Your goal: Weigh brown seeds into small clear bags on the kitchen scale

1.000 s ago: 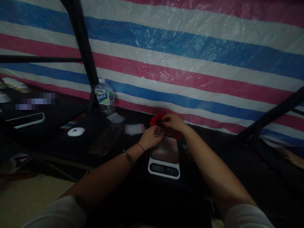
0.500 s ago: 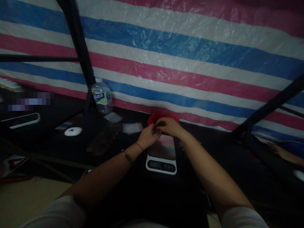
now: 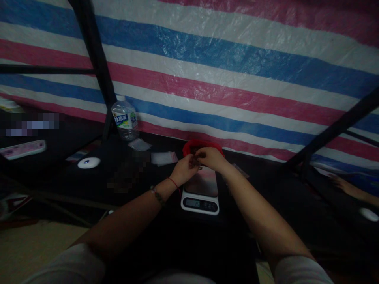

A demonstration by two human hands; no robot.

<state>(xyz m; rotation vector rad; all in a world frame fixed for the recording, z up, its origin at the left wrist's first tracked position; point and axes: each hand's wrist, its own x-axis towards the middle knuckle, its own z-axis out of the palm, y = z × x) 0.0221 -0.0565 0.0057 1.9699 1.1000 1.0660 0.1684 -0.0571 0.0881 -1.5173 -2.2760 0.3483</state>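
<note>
My left hand (image 3: 184,169) and my right hand (image 3: 212,157) meet above the back edge of a white kitchen scale (image 3: 201,183). Both have their fingers closed around small dark brown pieces (image 3: 194,161). Whether a clear bag is around the pieces I cannot tell. One small brown bit (image 3: 201,168) shows at the back of the scale's metal plate. Just behind my hands stands a red basin (image 3: 218,146) with more brown stuff inside, partly covered by my fingers. The scale's display is lit, but its digits are too small to read.
Clear zip bags (image 3: 162,158) lie left of the scale, another bag (image 3: 240,170) to its right. A plastic bottle (image 3: 126,120), a white mouse-like object (image 3: 89,162) and a phone (image 3: 23,150) are on the left. Another person's hand (image 3: 345,185) is at far right.
The brown pieces at my fingertips now show more plainly, and a brown bit is visible on the scale plate. The scale's display has brightened. My hands have barely moved.
</note>
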